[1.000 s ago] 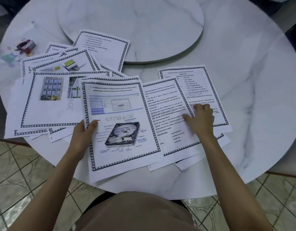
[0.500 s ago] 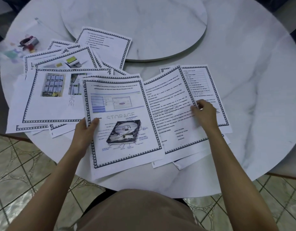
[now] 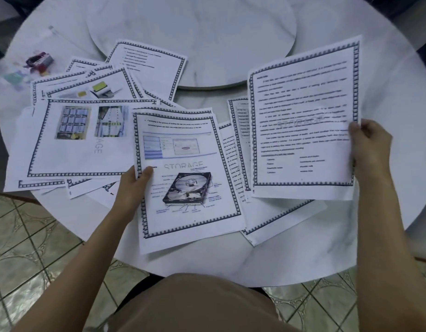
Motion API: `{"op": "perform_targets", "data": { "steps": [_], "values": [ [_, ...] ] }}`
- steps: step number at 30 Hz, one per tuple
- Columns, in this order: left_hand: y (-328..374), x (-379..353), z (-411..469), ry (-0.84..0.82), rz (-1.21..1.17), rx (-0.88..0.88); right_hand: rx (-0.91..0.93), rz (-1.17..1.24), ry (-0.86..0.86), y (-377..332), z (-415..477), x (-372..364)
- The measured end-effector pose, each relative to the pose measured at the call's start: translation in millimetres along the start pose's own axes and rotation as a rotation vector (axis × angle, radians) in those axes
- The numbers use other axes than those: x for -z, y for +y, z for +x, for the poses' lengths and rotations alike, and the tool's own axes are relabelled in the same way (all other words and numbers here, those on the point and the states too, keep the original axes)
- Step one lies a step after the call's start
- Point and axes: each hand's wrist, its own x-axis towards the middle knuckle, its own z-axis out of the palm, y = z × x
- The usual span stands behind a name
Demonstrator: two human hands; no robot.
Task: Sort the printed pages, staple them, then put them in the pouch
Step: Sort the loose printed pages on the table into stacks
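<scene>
Right hand (image 3: 370, 149) pinches a text page (image 3: 303, 130) by its 3 o'clock edge, held clear of the table (image 3: 351, 236), likely to read and order it; left hand (image 3: 135, 185) grips the drive page (image 3: 188, 178) at 6 o'clock, thumb on top, steadying it; other pages (image 3: 75, 140) fan out at 9 (thin, flat, black-bordered sheets); table round, glossy marble.

Loose pages (image 3: 82, 152) crowd left and centre, raised turntable (image 3: 195, 32) behind, bare tabletop (image 3: 394, 97) at right.
</scene>
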Motion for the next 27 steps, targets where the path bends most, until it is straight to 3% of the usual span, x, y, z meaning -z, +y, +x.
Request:
{"op": "perform_targets", "data": {
  "steps": [8,18,27],
  "values": [
    [7.5,-11.7,4.8,-0.028,0.017,0.002,-0.120,0.071,-0.131,14.8,-14.2,-38.9],
    [15.8,1.0,1.4,-0.026,0.013,-0.037,-0.094,0.205,-0.070,-12.0,-11.9,-21.8],
    [53.2,13.4,5.9,-0.021,-0.183,-0.056,-0.124,0.351,-0.060,-25.4,-10.9,-14.6]
  ]
}}
